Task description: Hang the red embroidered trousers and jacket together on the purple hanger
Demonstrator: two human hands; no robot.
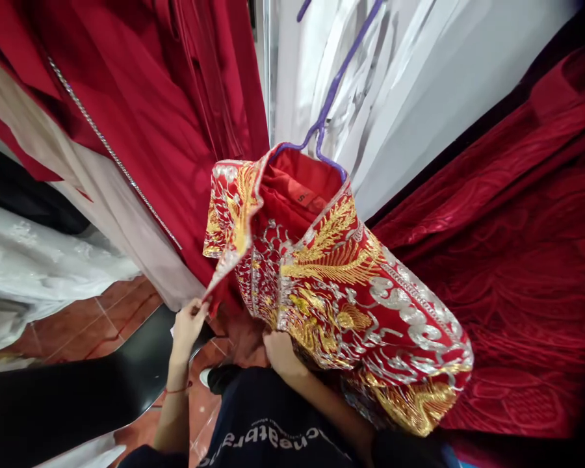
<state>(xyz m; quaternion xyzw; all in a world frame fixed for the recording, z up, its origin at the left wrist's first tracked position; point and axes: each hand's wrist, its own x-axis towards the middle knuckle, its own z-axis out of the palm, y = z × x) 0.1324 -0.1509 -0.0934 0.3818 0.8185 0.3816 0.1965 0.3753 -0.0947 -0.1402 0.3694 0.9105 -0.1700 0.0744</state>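
A red jacket (341, 279) thick with gold and silver embroidery hangs from a purple hanger (329, 104) in front of me. Its front is parted, showing the plain red lining near the collar. My left hand (189, 323) pinches the lower edge of the jacket's left front panel. My right hand (279, 351) grips the bottom hem of the other panel, partly tucked under the cloth. A red string circles my left wrist.
Dark red gowns (166, 97) hang at the left with a beaded strip (112, 153); white garments (380, 71) behind the hanger. A red patterned fabric (517, 260) fills the right. A white lace dress (34, 260) lies left over the brown tiled floor (92, 325).
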